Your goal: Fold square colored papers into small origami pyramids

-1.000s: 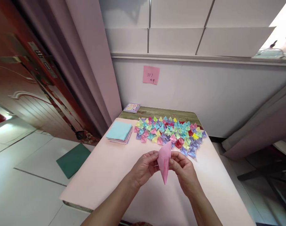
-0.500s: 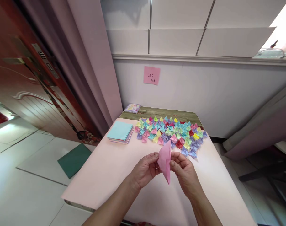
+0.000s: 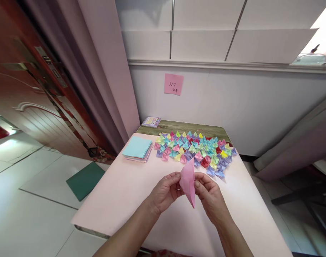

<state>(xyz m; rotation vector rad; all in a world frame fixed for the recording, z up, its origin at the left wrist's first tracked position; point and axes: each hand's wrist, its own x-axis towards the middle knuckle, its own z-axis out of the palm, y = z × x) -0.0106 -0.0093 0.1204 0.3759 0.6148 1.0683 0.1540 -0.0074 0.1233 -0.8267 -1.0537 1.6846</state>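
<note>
Against a white wall, a small desk [image 3: 141, 185] covered with a pale pink sheet stands, its wooden top showing bare at the far edge. On that far edge lies a small printed packet [image 3: 151, 122]. Nearer, a stack of square paper sheets with a light blue one on top [image 3: 137, 148] rests on the left, and just beside it to the right spreads a dense patch of small folded paper pieces in pink, blue, green, yellow, purple and red [image 3: 195, 152]. A pink sticky note with handwriting [image 3: 173, 84] is stuck on the wall above. Mauve curtains [image 3: 98, 67] hang to the left beside a red-brown wooden door [image 3: 20, 96], and a dark green sheet [image 3: 85, 180] lies on the white tiled floor.

Above the near half of the desk, the left hand [image 3: 165, 191] and the right hand [image 3: 209, 194] meet on a folded pink paper piece with a pointed lower tip [image 3: 188, 182]. Each hand pinches one side of it between thumb and fingers, the other fingers curled. The piece is held upright, off the desk, just in front of the colourful patch.
</note>
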